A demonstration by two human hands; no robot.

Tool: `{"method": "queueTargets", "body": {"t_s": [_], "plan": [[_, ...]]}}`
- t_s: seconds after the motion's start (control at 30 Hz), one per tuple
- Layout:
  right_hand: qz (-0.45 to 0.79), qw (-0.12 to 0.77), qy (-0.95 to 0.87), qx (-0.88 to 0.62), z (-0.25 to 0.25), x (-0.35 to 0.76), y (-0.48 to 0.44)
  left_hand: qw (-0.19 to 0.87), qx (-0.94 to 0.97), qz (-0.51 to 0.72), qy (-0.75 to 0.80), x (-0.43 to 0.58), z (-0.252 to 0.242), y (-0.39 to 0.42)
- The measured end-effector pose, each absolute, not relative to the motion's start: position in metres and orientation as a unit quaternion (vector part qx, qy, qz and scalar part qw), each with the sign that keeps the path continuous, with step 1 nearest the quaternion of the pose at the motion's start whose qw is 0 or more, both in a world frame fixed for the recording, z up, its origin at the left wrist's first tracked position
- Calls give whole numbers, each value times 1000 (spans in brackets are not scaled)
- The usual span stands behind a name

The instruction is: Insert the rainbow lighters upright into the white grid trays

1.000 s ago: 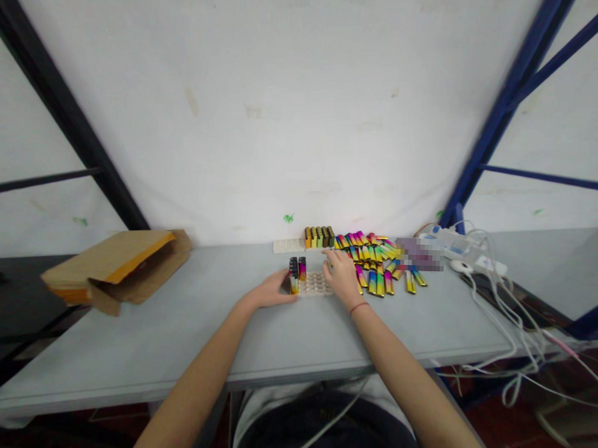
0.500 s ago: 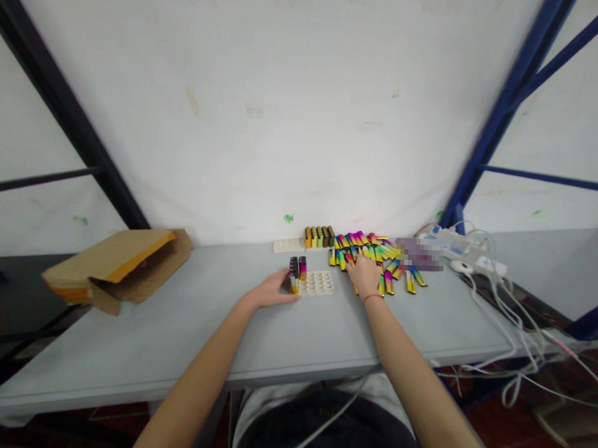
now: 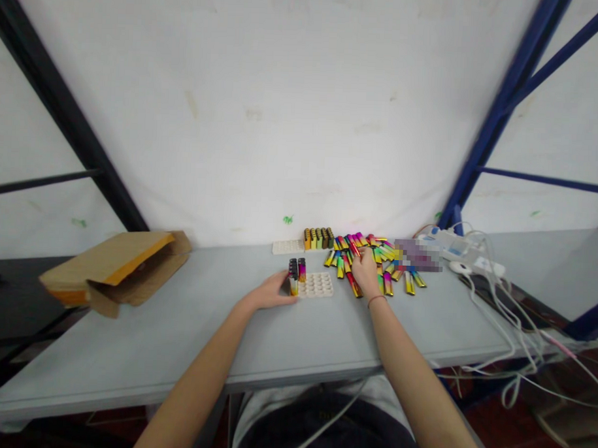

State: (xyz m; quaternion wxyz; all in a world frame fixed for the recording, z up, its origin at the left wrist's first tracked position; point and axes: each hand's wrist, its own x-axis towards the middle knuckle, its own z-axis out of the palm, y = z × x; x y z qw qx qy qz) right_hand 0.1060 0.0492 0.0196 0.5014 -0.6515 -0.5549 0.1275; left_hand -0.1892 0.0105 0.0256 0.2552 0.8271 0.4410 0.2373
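My left hand [image 3: 271, 291] curls round the left end of a small white tray [image 3: 321, 285] with round holes, thumb at its front edge and fingers by the lighters. Several black-topped lighters [image 3: 294, 276] stand upright in the tray's left side, and a purple one [image 3: 302, 270] stands beside them. My right hand [image 3: 366, 271] pinches a shiny red lighter [image 3: 354, 248], tilted, above the loose pile. Shiny multicoloured lighters [image 3: 388, 282] lie scattered around and under that hand; some are hidden by it.
Behind, a block of upright lighters [image 3: 319, 238] stands by the wall, next to another white tray [image 3: 287, 247]. An open cardboard box [image 3: 116, 266] lies at left. On the right are a power strip [image 3: 455, 246], tangled white cables [image 3: 504, 316] and a blurred purple patch [image 3: 418, 254].
My right hand has lifted slightly from the pile, and a red lighter now shows in its fingers. A few loose lighters near it have shifted. My left hand stays at the tray.
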Motion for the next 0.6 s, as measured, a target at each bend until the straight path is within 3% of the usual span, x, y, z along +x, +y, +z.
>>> {"method": "queueTargets", "body": {"t_s": [0.13, 0.37, 0.6], "plan": [[175, 580, -544, -580, 20, 104, 48, 259, 830, 240, 432, -189, 26, 10], [235, 556, -605, -520, 27, 85, 37, 257, 831, 237, 433, -189, 25, 10], [442, 572, -521, -454, 25, 62, 33, 263, 829, 239, 432, -189, 24, 10]]}}
